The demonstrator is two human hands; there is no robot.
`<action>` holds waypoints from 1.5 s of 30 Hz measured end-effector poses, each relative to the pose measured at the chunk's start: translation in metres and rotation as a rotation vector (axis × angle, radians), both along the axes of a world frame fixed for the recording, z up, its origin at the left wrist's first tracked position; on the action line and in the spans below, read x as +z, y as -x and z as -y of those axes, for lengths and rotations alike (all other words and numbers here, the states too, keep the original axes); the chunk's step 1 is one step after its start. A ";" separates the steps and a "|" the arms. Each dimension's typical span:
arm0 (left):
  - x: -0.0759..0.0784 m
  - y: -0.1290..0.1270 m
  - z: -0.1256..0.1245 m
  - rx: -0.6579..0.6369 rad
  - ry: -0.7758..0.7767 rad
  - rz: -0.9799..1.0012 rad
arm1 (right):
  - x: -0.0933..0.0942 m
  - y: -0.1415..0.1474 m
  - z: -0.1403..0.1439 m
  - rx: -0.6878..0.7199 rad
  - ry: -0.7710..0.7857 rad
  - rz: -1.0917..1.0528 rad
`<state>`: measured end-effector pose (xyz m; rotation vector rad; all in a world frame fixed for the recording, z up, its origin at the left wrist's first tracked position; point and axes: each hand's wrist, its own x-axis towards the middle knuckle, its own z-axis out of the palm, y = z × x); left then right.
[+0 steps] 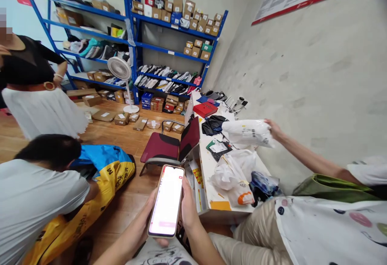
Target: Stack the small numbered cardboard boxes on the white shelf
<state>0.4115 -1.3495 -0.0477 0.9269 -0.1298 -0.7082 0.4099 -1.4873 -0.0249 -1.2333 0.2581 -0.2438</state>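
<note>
A smartphone (pixel 166 202) with a bright, mostly white screen is held upright in front of my body. My left hand (pixel 147 210) wraps round its left edge, fingers partly hidden behind it. On the other edge my right hand (pixel 188 204) grips the same phone. The screen's text is too washed out to read. Just to the right of the phone stands a white desk (pixel 208 176) with plastic bags (pixel 231 172) and a dark green parcel (pixel 218 148) on it.
A co-worker's hand (pixel 273 128) holds a white plastic parcel (pixel 248 131) over the desk. Another person (pixel 42 200) bends over a yellow and blue sack (pixel 113 168) at left. A maroon chair (pixel 161 146), a fan (pixel 120 69), floor boxes (pixel 104 115) and blue shelves (pixel 178 51) stand ahead.
</note>
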 end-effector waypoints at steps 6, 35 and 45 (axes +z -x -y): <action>0.017 0.006 0.004 0.045 0.012 -0.098 | 0.007 0.012 -0.003 0.065 -0.041 -0.046; 0.021 0.015 -0.002 -0.061 0.040 -0.119 | 0.007 0.056 0.002 0.366 -0.043 -0.003; 0.031 0.018 0.001 -0.074 -0.038 -0.092 | -0.001 0.056 -0.006 0.229 -0.060 -0.043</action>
